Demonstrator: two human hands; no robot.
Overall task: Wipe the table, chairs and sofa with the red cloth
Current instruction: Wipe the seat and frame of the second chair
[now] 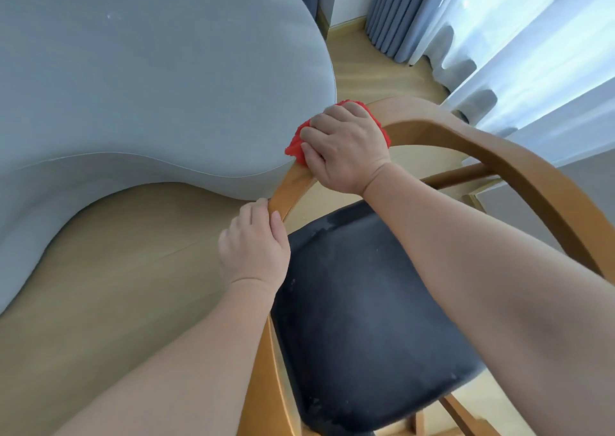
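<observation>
A wooden chair [499, 156] with a curved backrest rail and a dark seat cushion [359, 309] stands in front of me. My right hand [346, 149] presses the bunched red cloth [294, 144] onto the top of the curved rail, and the cloth shows on both sides of the hand. My left hand [254, 249] grips the lower left end of the same rail, thumb on the inner edge. The grey curved sofa [149, 86] fills the upper left, right behind the cloth.
Light wooden floor [116, 269] lies between the sofa and the chair. Blue-grey curtains [396, 13] and white sheer curtains [532, 42] hang at the window at the upper right. A pale surface [545, 209] sits behind the chair on the right.
</observation>
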